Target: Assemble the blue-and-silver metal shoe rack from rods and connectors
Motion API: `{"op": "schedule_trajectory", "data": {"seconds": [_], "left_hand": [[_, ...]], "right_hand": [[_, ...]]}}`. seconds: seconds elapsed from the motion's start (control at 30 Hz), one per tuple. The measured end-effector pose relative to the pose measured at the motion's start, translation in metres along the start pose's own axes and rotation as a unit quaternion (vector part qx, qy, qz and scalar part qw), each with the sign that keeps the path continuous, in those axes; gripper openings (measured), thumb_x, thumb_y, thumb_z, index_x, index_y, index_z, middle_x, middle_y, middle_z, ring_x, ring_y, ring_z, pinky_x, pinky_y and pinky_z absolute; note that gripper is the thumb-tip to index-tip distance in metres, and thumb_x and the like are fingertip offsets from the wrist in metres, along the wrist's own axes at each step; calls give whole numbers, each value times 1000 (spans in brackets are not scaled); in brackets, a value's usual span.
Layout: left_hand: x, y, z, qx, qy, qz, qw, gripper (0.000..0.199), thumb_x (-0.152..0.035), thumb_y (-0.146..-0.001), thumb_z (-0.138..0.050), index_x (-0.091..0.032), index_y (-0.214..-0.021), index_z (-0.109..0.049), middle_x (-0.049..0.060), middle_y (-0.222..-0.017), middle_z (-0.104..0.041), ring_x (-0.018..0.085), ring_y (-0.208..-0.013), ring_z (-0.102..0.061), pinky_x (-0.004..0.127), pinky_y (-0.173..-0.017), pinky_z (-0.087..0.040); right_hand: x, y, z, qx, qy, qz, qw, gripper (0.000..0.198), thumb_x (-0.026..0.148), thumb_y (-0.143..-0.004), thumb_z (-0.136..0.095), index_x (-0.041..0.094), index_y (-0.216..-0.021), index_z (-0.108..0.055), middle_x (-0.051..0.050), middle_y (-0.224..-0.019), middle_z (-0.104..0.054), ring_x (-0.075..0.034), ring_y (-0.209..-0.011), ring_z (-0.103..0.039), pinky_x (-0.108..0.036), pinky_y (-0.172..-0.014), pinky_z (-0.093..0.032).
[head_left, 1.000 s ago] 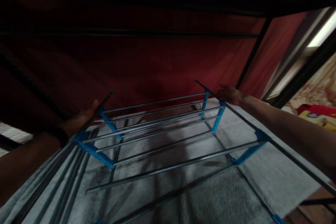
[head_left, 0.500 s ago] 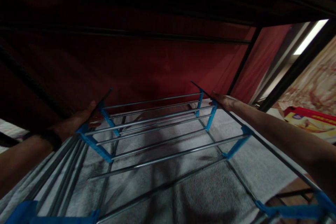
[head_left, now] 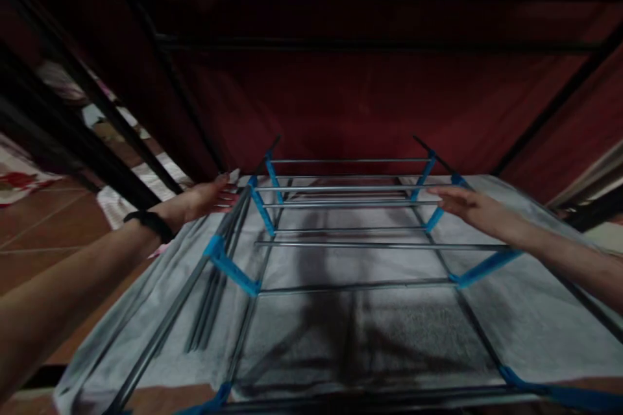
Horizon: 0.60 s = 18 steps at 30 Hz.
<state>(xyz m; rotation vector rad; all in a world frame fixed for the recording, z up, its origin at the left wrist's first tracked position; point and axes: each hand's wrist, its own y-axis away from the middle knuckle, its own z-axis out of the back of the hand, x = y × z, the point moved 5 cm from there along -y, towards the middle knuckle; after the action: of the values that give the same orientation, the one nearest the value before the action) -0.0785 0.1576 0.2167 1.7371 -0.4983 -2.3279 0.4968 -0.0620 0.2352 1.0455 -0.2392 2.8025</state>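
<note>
A rack of thin metal tubes with blue plastic connectors [head_left: 232,266] lies in front of me. Its crossbars [head_left: 350,245] run from side to side. My left hand [head_left: 207,198], with a dark band on the wrist, is at the left side tube, its fingers stretched toward a blue connector [head_left: 263,207]. On the other side, my right hand [head_left: 460,204] reaches over the right side tube. Its extended fingertips are at the right end of an upper crossbar [head_left: 341,189]; whether they touch it is unclear. One lower crossbar has a free left end.
Loose grey tubes [head_left: 209,308] lie left of the rack on a pale cloth [head_left: 185,337]. A dark metal frame [head_left: 170,84] and a red sheet [head_left: 360,104] enclose the back. Tiled floor [head_left: 53,227] shows at the left.
My view has swung left, bringing the tiled floor into sight. My left hand has opened out beside the side tube. My right hand has shifted from the right connector to a crossbar's end.
</note>
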Motion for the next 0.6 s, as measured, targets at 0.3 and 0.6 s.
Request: {"op": "schedule_trajectory", "data": {"seconds": [0.3,0.6], "left_hand": [[78,81,1,63,131,21,989,42,-60,-78,-82,-23,-95,-71,14,-108,-77,31,-101,-75,41,-85,-64],[90,119,-17,84,131,-27,987,56,-72,-71,-80,-24,-100,-72,17,-110,-79,43,-126,-68,46,-85,-66]], "right_hand": [[67,34,-152,212,243,162,933,56,25,-99,-45,16,-153,-57,-16,-156,-57,-29,-142,-58,-47,-122,-44],[118,31,-200,235,289,175,911,40,20,-105,-38,18,-135,-65,-15,-143,-65,-30,-127,-67,-43,-104,-52]]}}
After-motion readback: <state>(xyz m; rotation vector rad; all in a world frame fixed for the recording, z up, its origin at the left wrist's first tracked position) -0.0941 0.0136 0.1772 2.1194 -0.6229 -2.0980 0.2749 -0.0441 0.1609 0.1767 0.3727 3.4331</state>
